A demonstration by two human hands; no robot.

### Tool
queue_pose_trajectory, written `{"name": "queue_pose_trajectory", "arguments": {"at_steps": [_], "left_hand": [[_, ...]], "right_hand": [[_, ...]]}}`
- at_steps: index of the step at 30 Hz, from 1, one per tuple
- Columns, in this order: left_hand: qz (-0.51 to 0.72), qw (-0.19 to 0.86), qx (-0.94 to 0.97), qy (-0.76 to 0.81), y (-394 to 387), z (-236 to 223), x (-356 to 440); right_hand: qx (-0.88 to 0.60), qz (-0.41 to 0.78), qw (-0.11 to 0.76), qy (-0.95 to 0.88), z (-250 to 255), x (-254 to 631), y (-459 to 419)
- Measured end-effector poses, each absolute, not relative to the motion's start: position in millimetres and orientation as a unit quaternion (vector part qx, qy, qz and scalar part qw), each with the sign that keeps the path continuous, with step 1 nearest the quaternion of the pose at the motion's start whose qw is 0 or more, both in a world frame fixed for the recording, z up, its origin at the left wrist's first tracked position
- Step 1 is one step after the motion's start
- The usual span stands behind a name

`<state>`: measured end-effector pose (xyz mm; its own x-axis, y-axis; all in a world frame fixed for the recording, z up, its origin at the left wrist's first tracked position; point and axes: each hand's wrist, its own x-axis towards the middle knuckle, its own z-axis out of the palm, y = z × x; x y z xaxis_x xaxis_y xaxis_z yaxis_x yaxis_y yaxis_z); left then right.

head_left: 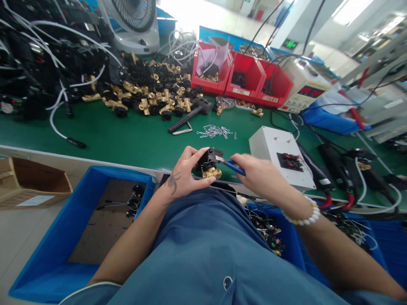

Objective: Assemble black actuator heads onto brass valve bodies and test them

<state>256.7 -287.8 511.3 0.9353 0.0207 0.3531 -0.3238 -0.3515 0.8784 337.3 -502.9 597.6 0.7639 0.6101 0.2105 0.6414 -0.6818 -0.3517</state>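
My left hand (186, 173) is closed around a small brass valve with a black top (210, 168), held just above the near edge of the green bench (133, 135). My right hand (259, 176) grips blue-handled pliers (230, 164), whose jaws touch the black top of the valve. A white bead bracelet (303, 217) is on my right wrist. A scatter of small metal clips (214, 131) lies on the bench just beyond the hands.
A heap of brass-and-black valves (155, 95) lies at the back, with a black hammer (189, 116) beside it. Red bins (243, 76), a fan (133, 23) and a white switch box (280, 159) stand around. Blue crates (57, 250) sit below the bench edge.
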Motion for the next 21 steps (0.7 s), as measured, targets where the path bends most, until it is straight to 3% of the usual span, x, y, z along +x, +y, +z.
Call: {"name": "queue_pose_trajectory", "arguments": {"at_steps": [3,6,8,13,18,21], "left_hand": [[0.149,0.569,0.804,-0.086,-287,510,257],[0.16,0.563,0.805,-0.094,-288,510,257],[0.166,0.557,0.808,-0.098,-288,510,257],[0.151,0.567,0.805,-0.088,-288,511,256],[0.157,0.53,0.828,-0.09,-292,512,256],[0.173,0.507,0.839,-0.1,-295,513,258]], "right_hand": [[-0.916,0.023,0.136,-0.376,601,339,-506],[-0.902,-0.142,0.25,-0.321,606,339,-507],[-0.893,-0.185,0.286,-0.294,604,337,-506],[-0.915,0.071,0.152,-0.368,593,336,-500],[-0.853,0.109,0.355,-0.366,597,340,-490],[-0.822,0.157,0.388,-0.386,593,338,-482]]}}
